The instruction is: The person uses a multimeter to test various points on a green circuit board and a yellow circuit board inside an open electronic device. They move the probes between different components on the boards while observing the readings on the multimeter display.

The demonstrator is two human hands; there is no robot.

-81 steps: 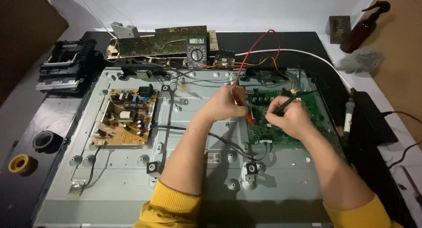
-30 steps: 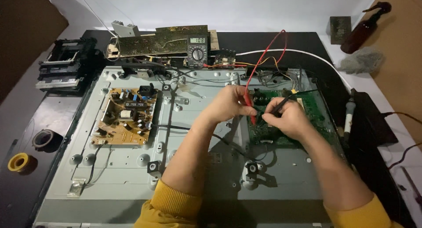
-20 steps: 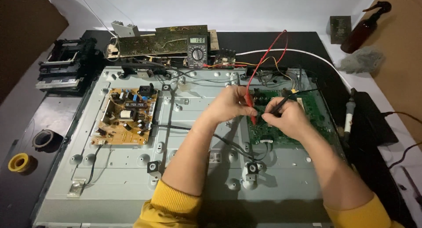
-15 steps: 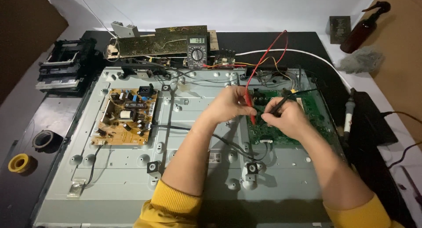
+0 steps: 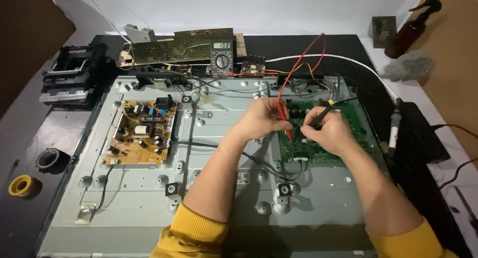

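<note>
At the far left of the frame a yellow tape roll [image 5: 21,185] is seen, and a brown circuit board [image 5: 141,132] is mounted left of centre on the grey metal panel [image 5: 149,208]. Near the middle, a red probe [image 5: 287,123] is pinched in the left hand [image 5: 264,119]. Just right, a black probe [image 5: 321,114] is gripped by the right hand [image 5: 329,132] over the green circuit board [image 5: 356,121].

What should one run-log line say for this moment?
left hand: holds red probe | right hand: holds black probe | both over green board | multimeter on
</note>
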